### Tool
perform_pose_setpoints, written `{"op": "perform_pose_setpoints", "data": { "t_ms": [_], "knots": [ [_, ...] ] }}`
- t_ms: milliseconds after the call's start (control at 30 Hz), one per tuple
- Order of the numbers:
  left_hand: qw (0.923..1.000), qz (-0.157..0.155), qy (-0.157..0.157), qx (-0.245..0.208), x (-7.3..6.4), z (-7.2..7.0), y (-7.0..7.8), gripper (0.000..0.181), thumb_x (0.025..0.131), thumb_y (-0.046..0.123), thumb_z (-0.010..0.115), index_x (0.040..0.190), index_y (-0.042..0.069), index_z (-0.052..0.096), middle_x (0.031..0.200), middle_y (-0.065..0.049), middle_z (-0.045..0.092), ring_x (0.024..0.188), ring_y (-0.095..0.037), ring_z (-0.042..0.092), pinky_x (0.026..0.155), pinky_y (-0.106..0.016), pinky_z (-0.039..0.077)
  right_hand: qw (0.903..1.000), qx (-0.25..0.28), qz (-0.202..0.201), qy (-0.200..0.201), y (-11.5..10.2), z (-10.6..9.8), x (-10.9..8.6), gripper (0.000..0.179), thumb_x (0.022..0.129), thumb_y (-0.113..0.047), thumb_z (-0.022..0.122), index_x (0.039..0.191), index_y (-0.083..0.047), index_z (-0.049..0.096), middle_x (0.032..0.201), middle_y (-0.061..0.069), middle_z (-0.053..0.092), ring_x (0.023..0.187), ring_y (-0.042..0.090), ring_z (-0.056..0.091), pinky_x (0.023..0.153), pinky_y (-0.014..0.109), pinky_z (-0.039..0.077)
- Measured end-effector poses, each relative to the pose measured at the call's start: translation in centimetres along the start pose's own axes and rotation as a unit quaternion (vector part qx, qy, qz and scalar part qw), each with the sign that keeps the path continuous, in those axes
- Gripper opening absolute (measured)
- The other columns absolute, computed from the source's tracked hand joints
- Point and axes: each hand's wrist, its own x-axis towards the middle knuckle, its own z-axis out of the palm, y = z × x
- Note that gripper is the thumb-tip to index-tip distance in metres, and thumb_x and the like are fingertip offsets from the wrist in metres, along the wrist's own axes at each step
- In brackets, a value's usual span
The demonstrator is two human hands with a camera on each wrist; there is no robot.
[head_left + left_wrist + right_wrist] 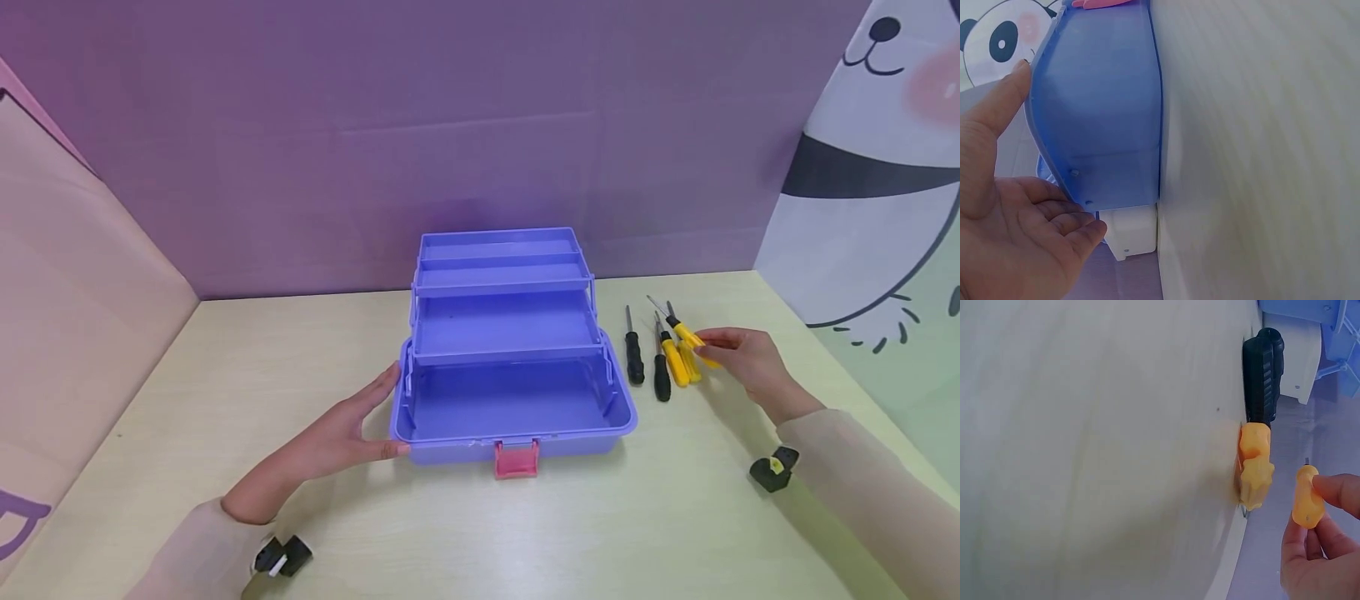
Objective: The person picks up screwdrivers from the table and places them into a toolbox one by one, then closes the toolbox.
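Note:
A lavender-blue toolbox [450, 452] stands open with its stepped trays raised and its pink latch [517, 461] hanging at the front. My left hand [348, 433] touches its left front corner, thumb on the front and the other fingers along the side. To the right of the box, my right hand [742, 360] pinches the handle of a yellow-handled screwdriver [1307, 500], raised above the table with its shaft pointing away. Below it lie more screwdrivers: a black-handled one [634, 358], another black-handled one [662, 379], and yellow-handled ones [674, 363] side by side.
The pale wooden table [225, 375] meets a purple backdrop [315, 167] at its far edge. Cloth with a panda print [847, 250] hangs on the right, and a pale panel [75, 292] stands on the left. A white part [1132, 231] sits behind the box.

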Motion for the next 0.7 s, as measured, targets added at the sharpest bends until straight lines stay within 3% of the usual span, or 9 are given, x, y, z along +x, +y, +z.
{"op": "perform_pose_setpoints", "data": {
  "t_ms": [133,400,633,700],
  "knots": [
    [1.0,0.001,-0.001,0.003,0.0,0.0,0.0,0.097,0.081,0.03,0.075,0.151,0.006,0.012,0.155,-0.02,0.012,0.139,-0.045,0.016,0.104,-0.06,0.029,0.9999,-0.007,-0.01,0.004,-0.3,0.0,-0.2,0.044,0.093,-0.019,0.061,0.126,0.01,0.053,0.106,0.005,0.064,0.077,-0.004,0.053,0.069,0.008,0.048],
    [1.0,0.001,-0.003,0.007,0.1,0.0,-0.1,0.097,0.081,0.031,0.074,0.151,0.005,0.012,0.155,-0.02,0.012,0.139,-0.044,0.015,0.105,-0.06,0.027,0.9994,-0.015,-0.03,0.009,-0.6,0.4,-1.0,0.042,0.093,-0.017,0.061,0.125,0.01,0.054,0.113,0.017,0.063,0.076,-0.006,0.053,0.071,0.01,0.05],
    [0.9999,0.002,-0.001,0.013,0.1,0.0,-0.2,0.097,0.081,0.031,0.074,0.151,0.005,0.012,0.156,-0.019,0.013,0.139,-0.044,0.016,0.105,-0.06,0.028,0.9989,-0.007,-0.044,0.015,-0.8,0.7,-1.1,0.041,0.092,-0.016,0.062,0.124,0.009,0.055,0.108,0.011,0.066,0.075,-0.007,0.055,0.071,0.01,0.05],
    [0.9999,0.004,-0.001,0.014,0.1,0.0,-0.2,0.097,0.081,0.031,0.074,0.151,0.005,0.012,0.156,-0.018,0.013,0.139,-0.044,0.016,0.105,-0.06,0.028,0.9989,-0.012,-0.043,0.015,-1.0,0.8,-1.1,0.041,0.092,-0.017,0.062,0.124,0.009,0.055,0.11,0.015,0.064,0.077,-0.005,0.055,0.071,0.009,0.05]
  ]
}}
